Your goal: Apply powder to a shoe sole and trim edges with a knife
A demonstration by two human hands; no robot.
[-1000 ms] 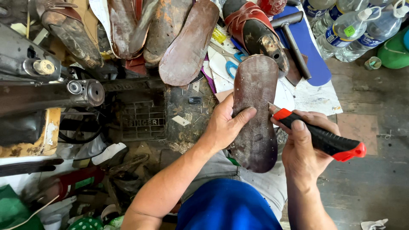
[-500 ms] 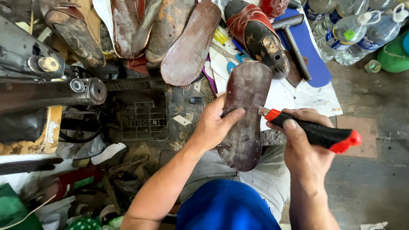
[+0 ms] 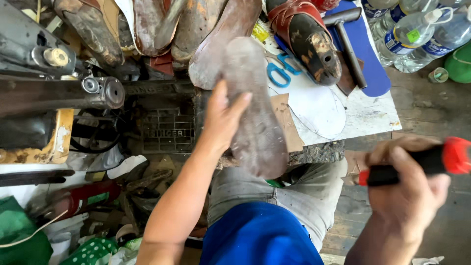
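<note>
Sole: the worn brown shoe sole [image 3: 252,108] is sitting tilted over the person's lap, its toe end reaching above the worktable edge; it is blurring.
Left hand: the left hand [image 3: 223,118] is gripping the sole's left edge, fingers wrapping its face.
Right hand: the right hand [image 3: 409,189] is closing in a fist around the black-and-red knife handle [image 3: 417,164].
Change: half a second ago the knife was touching the sole's right edge; now it is lying well apart, lower right.
Surface: white worktable [image 3: 363,115] is carrying blue scissors [image 3: 279,71], a hammer [image 3: 348,41] and other soles.
Room: plank floor [image 3: 431,113] is lying open at right; sewing machine [image 3: 73,93] is crowding the left.
</note>
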